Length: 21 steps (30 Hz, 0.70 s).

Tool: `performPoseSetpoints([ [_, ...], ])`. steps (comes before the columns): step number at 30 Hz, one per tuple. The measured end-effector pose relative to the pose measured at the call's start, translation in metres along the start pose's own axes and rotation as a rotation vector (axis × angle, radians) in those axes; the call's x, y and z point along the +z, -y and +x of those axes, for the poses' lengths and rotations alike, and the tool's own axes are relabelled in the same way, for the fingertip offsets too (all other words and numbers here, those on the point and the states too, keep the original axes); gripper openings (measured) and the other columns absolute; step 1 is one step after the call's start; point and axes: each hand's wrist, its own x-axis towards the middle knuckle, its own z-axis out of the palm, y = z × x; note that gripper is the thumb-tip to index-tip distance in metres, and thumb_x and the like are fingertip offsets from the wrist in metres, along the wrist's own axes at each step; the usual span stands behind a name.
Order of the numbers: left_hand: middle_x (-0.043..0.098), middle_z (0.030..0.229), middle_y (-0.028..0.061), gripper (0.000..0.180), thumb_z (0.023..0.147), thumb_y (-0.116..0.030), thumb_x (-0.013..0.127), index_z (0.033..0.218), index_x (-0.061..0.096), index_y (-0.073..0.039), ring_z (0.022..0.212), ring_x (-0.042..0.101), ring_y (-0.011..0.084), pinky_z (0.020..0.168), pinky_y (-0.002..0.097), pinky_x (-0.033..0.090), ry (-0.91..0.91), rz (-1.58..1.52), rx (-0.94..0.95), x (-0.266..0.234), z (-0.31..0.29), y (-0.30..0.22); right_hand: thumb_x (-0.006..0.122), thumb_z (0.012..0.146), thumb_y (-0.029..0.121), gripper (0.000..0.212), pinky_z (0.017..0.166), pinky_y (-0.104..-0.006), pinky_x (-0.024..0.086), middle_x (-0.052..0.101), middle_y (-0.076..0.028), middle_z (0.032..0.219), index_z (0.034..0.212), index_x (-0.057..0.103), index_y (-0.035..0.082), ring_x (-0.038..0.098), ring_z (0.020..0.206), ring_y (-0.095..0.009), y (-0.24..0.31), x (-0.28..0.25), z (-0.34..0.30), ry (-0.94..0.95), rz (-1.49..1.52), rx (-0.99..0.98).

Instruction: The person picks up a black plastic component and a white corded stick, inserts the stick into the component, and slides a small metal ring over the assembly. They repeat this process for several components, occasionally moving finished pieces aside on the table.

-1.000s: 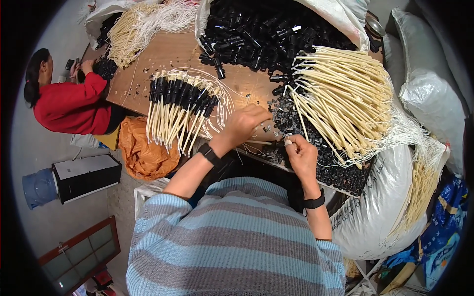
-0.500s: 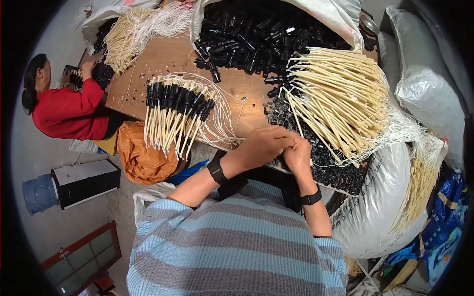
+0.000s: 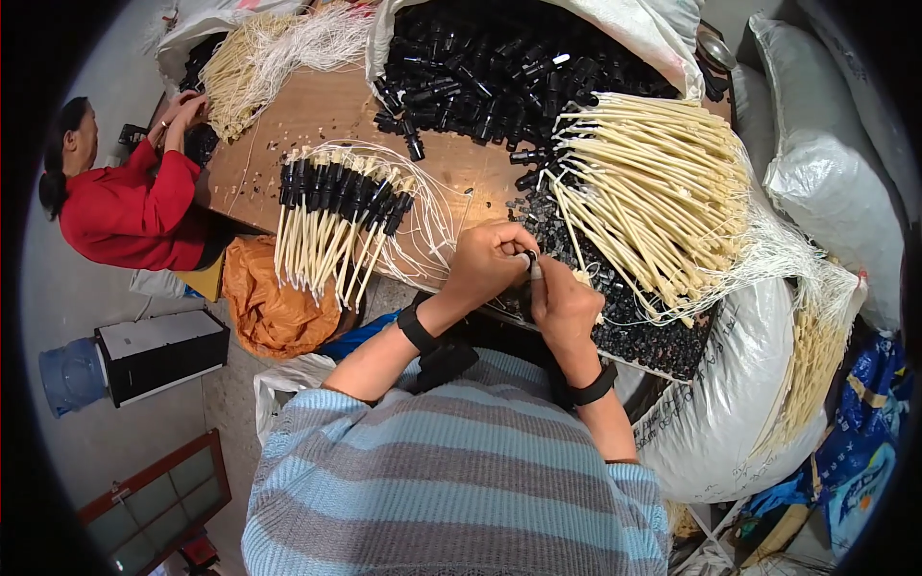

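My left hand [image 3: 488,257] and my right hand [image 3: 567,305] meet over the table's near edge, fingers pinched. Between the fingertips sits a small black piece [image 3: 529,256], pinched by my left hand. A short pale tip shows at my right fingertips; whatever it belongs to is mostly hidden by that hand. Beside my right hand spreads a heap of small black parts [image 3: 663,350]. Above it lies a big bundle of cream sticks [image 3: 663,192] with white cords. Left of my hands, a row of cream sticks with black sockets [image 3: 336,192] overhangs the table edge.
An open white sack [image 3: 663,48] spills black sockets [image 3: 480,77] across the far side of the wooden table [image 3: 259,173]. Full white sacks [image 3: 730,413] crowd the right. A person in a red top [image 3: 144,211] works at the far left, near an orange bag [image 3: 269,298].
My hands have drawn slightly apart, baring the black piece and pale tip between them. The person in red has raised both hands towards the far bundle.
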Motion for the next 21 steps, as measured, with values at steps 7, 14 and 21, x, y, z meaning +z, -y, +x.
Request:
performPoseSetpoints([
  [7,0.063,0.084,0.0056,0.021,0.067,0.007,0.062,0.086,0.068,-0.001,0.073,0.059,0.0134,0.063,0.0255,0.046,-0.11,0.193,0.261,-0.009,0.005,0.0,0.065,0.088,0.008,0.015,0.048,-0.0177,0.034,0.055,0.006,0.066,0.101,0.066,0.001,0.044,0.053,-0.002,-0.005,-0.019,0.007,0.17,0.96,0.545],
  [14,0.067,0.085,0.0125,0.038,0.062,0.003,0.066,0.099,0.067,-0.005,0.079,0.064,0.0312,0.068,0.0361,0.051,0.235,0.403,0.388,-0.017,0.005,0.0,0.062,0.084,0.004,0.024,0.046,-0.021,0.037,0.062,0.0,0.067,0.107,0.069,0.003,0.048,0.048,-0.009,-0.01,-0.033,0.012,0.156,1.115,0.659],
  [21,0.066,0.074,0.0171,0.027,0.064,-0.009,0.067,0.09,0.07,-0.007,0.074,0.064,0.0359,0.065,0.0415,0.051,0.145,0.508,0.276,-0.011,0.007,0.0,0.061,0.075,-0.001,0.039,0.053,-0.031,0.049,0.067,-0.013,0.079,0.112,0.069,0.008,0.065,0.061,-0.026,-0.009,-0.027,0.011,0.146,0.203,-0.077],
])
